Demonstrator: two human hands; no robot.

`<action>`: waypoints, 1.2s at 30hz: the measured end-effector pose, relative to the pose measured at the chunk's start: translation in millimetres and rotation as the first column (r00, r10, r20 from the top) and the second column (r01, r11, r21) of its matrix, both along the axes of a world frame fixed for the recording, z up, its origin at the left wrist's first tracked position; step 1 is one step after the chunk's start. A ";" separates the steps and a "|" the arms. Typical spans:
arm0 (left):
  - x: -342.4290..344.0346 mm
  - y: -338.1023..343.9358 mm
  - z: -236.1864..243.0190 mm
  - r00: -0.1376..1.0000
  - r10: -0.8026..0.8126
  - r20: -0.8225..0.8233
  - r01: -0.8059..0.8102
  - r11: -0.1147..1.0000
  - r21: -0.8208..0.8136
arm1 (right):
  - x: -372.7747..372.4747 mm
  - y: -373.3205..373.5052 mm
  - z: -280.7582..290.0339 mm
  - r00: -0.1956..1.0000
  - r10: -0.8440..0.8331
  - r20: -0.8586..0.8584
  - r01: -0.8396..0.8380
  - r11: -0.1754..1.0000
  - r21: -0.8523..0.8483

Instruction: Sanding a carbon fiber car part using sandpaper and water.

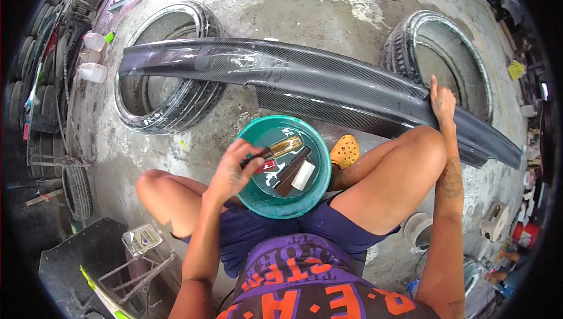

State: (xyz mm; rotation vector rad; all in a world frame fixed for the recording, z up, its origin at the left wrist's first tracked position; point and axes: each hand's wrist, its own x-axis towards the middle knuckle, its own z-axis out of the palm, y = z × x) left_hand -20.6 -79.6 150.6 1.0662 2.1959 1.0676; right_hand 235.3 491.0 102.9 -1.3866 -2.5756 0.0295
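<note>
A long, curved, glossy black carbon-fibre panel (328, 75) lies across two tyres in front of me. My right hand (443, 103) is on its right part, thumb stretched out and the other fingers bent over the far edge. Between my legs stands a green plastic bucket (254, 198) holding water. Over its left rim, my left hand (234, 169) is closed on the dark end of a long brown block (285, 147), whose other end shines amber. Inside the bucket are a dark brown block (292, 172), a white block (303, 176) and a small red piece (267, 166).
The left tyre (205, 99) and right tyre (404, 43) rest on a stained concrete floor. My yellow clog (345, 152) is right of the bucket. Plastic jugs (92, 72) stand at the left, a metal-framed stand (141, 260) at lower left. Clutter lines the right side.
</note>
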 end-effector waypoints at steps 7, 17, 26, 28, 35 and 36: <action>24.4 35.3 -97.5 0.967 -0.249 -0.056 0.205 0.890 -0.408 | 3.4 -1.1 19.2 0.969 0.077 -0.233 -0.144 0.947 -0.287; 38.0 43.2 -249.1 0.966 0.013 0.258 0.177 0.693 -0.699 | -46.3 -156.2 169.4 0.749 0.333 -0.573 -0.635 0.605 -0.480; 10.3 44.1 -132.9 0.925 -0.008 0.379 0.301 0.624 -0.721 | -147.5 -373.1 -41.2 0.689 0.712 0.138 -0.296 0.450 -0.843; 4.6 36.5 -115.2 0.929 -0.082 0.361 0.330 0.628 -0.705 | -152.6 -379.4 -79.3 0.710 0.682 0.172 -0.294 0.510 -0.809; 2.4 15.2 -149.3 0.996 -0.091 -0.025 0.062 0.833 -0.550 | -155.2 -388.7 -189.3 0.777 0.574 0.256 -0.173 0.587 -0.791; 3.9 16.6 -155.9 0.998 -0.048 -0.031 0.023 0.829 -0.558 | -154.5 -388.0 -198.4 0.844 0.492 0.214 -0.118 0.559 -0.821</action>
